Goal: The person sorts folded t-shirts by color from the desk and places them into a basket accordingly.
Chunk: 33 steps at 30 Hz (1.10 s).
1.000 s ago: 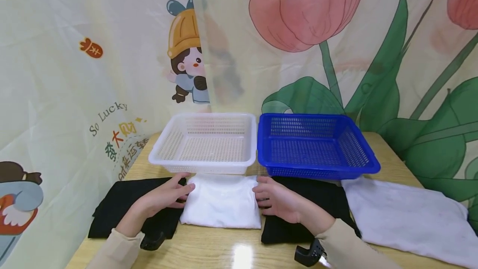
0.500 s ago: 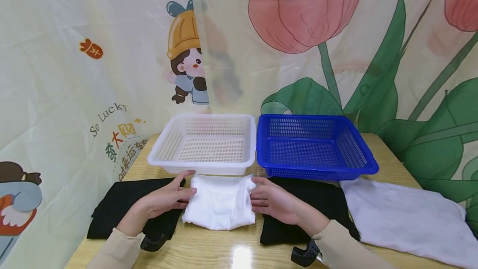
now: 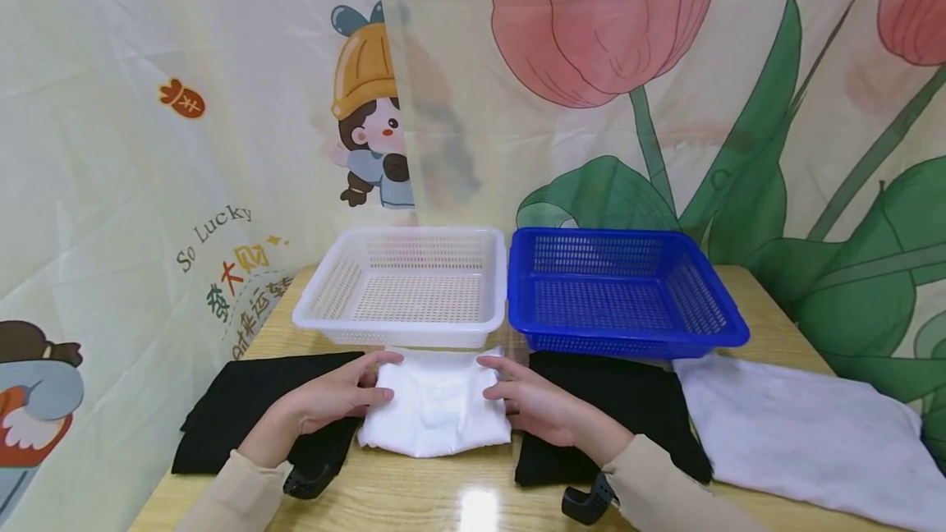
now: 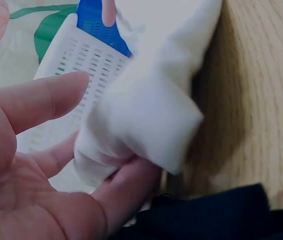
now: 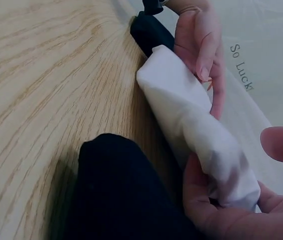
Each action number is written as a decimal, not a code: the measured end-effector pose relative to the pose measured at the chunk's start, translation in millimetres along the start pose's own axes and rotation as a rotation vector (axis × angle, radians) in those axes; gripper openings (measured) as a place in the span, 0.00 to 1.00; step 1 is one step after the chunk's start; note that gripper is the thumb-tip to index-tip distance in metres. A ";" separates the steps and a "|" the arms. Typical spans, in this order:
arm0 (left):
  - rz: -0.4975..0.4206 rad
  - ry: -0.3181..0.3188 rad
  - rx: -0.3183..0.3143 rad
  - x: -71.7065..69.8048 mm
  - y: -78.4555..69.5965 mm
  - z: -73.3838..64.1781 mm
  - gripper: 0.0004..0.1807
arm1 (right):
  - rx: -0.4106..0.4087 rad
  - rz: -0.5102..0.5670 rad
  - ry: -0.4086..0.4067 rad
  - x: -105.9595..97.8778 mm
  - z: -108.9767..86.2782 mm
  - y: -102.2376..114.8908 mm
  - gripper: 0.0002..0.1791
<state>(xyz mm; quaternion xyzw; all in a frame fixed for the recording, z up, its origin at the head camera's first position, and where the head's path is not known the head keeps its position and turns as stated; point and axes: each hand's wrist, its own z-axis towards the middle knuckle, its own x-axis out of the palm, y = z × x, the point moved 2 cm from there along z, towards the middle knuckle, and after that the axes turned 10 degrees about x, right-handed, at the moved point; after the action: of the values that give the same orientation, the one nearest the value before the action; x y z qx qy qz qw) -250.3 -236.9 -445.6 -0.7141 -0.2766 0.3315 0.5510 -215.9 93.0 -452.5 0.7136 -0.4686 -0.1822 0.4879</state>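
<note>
A folded white cloth [image 3: 436, 409], its top rumpled, lies at the middle of the table between both hands. My left hand [image 3: 340, 392] is at its left side; in the left wrist view some fingers [image 4: 126, 192] reach under the cloth's end while the thumb [image 4: 56, 97] stands off it. On the opposite side is my right hand [image 3: 543, 401]. The right wrist view has its fingers [image 5: 196, 185] tucked beneath that end, with the thumb [image 5: 281, 145] apart from the fabric. Parts of the fingers are hidden by the cloth.
Behind the cloth stand a white basket [image 3: 402, 323] and a blue basket [image 3: 628, 339], side by side. Folded black cloths lie left [image 3: 236, 401] and right [image 3: 628, 401] of the white one. Another white cloth [image 3: 805, 433] spreads at the far right.
The white cloth's flat top has become rumpled and its sides have drawn inward. Both hands have moved closer together over its edges.
</note>
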 end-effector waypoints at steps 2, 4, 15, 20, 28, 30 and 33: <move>-0.020 0.016 0.011 0.7 2.6 2.1 0.40 | -0.004 -0.002 -0.012 -0.3 3.3 -1.1 0.42; -0.039 0.031 0.028 1.1 5.2 4.5 0.41 | -0.007 -0.012 -0.033 -0.2 5.3 -1.2 0.42; -0.065 0.005 0.016 2.2 12.5 6.7 0.40 | -0.045 -0.018 -0.029 0.7 16.0 -5.9 0.45; -0.046 -0.029 0.020 3.3 10.1 7.0 0.41 | -0.061 -0.058 -0.015 3.7 20.6 -8.6 0.45; -0.010 -0.067 0.054 -3.4 -3.0 -2.7 0.40 | -0.107 -0.103 -0.067 7.4 17.2 -2.6 0.44; 0.001 -0.070 0.057 -6.6 -8.4 -7.9 0.40 | -0.119 -0.115 -0.073 9.3 15.1 0.7 0.43; 0.020 -0.071 0.068 -12.7 -17.2 -15.1 0.40 | -0.142 -0.132 -0.077 13.4 11.2 7.5 0.43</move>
<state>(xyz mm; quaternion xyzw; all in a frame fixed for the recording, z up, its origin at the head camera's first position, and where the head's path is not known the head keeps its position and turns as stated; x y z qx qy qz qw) -246.9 -251.5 -424.2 -0.6853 -0.2774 0.3715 0.5616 -221.0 75.1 -448.4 0.6991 -0.4249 -0.2739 0.5057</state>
